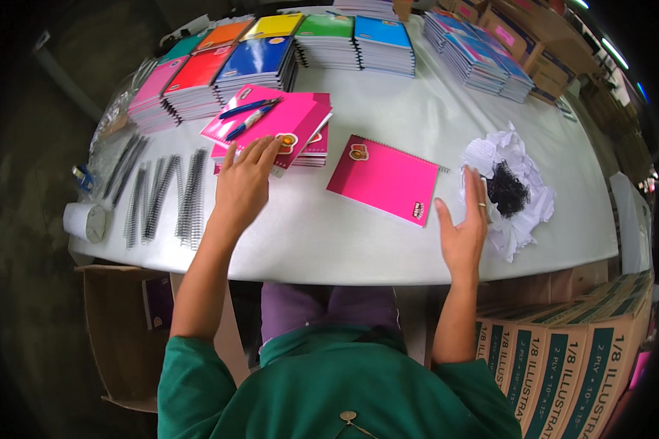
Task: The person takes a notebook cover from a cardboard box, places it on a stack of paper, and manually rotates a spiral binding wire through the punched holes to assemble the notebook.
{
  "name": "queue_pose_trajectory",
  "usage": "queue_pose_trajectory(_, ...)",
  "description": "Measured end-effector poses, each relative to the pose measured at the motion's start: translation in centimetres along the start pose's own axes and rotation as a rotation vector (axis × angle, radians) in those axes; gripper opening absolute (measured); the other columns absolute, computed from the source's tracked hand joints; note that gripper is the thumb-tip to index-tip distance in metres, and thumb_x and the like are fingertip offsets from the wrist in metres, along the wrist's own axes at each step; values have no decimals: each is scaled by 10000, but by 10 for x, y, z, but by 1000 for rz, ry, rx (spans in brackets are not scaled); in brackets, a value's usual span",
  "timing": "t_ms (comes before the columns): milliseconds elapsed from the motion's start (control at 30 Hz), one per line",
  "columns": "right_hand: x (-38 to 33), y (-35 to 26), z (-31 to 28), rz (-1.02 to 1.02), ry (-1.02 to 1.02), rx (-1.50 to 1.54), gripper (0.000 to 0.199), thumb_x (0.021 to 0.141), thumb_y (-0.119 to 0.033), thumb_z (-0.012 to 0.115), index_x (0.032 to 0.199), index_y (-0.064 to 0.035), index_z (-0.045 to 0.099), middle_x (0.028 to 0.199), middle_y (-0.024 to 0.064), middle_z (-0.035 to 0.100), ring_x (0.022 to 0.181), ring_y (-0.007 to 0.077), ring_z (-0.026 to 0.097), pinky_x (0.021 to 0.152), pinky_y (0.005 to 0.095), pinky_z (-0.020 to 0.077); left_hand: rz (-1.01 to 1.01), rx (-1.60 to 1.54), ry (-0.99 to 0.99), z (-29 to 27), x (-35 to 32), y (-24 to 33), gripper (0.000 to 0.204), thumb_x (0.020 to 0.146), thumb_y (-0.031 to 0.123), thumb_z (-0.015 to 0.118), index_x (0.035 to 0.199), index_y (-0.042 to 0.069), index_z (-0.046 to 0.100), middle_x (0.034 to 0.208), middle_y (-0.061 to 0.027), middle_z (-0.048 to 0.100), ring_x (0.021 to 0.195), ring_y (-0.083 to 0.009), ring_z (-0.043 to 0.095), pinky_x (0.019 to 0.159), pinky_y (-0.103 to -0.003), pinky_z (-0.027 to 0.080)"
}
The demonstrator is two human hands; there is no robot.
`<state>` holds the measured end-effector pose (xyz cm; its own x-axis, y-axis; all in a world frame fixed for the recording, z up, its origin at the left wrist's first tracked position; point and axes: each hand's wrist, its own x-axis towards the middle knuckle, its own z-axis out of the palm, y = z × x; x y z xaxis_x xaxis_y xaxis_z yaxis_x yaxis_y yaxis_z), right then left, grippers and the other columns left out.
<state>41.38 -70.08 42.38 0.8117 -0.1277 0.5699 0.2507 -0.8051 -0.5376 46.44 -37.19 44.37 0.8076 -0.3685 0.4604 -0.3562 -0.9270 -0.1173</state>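
A pink spiral notebook [384,181] lies flat at the middle of the table, with the end of its wire coil sticking out at the upper right corner. My right hand [463,234] is open beside that corner, fingers stretched and thumb near the notebook's right edge. To the left stands a stack of pink notebooks [304,121], the upper ones turned askew. Blue-handled pliers [247,127] rest on top of it. Over the stack's near edge is my left hand [246,179], open with fingers extended; whether it touches the cover I cannot tell.
Loose wire coils [192,201] lie at the left, near a white roll [86,222]. Crumpled white paper [516,228] holds black coil scraps [507,192] at the right. Colourful notebook stacks [328,50] line the back. Cardboard boxes [564,358] stand below the table's right edge.
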Motion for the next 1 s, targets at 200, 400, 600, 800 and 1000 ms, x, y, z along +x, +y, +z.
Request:
queue_pose_trajectory(200,17,-69,20,-250,-61,307,612,738,-106,706,1292,-47,452,1330,179,445,1261,391,367,1019,438,313,-56,-296,287,-59,31,-28,244,821,19,544,1042,84,624,923,-116,648,897,-310,584,812,-374,429)
queue_pose_trajectory(400,31,-125,46,-512,-83,500,626,673,-48,717,1258,-55,495,1218,156,549,1163,324,493,934,397,399,272,-262,161,-98,4,40,241,699,-12,617,913,99,605,924,-44,617,974,-235,566,903,-399,370)
queue_pose_trajectory(600,19,-106,71,-236,-213,952,314,793,69,602,1082,-49,632,966,101,673,802,153,638,732,259,496,-185,-296,503,-54,-29,32,520,707,38,668,1197,104,504,1240,-113,491,1187,-312,420,974,-405,305)
queue_pose_trajectory(800,38,-76,60,-117,-200,1246,208,826,17,614,1034,13,631,905,60,660,801,106,602,716,243,484,-370,-693,616,-38,-38,20,712,759,102,668,1342,-36,283,1353,-186,340,1267,-310,324,1041,-406,243)
queue_pose_trajectory(1000,-14,-49,60,-32,-561,1281,263,777,-13,685,1031,21,626,938,86,656,839,128,608,748,273,504,-422,-1431,320,9,-90,35,376,739,-41,569,1105,29,518,1030,-51,570,986,-142,516,909,-296,373)
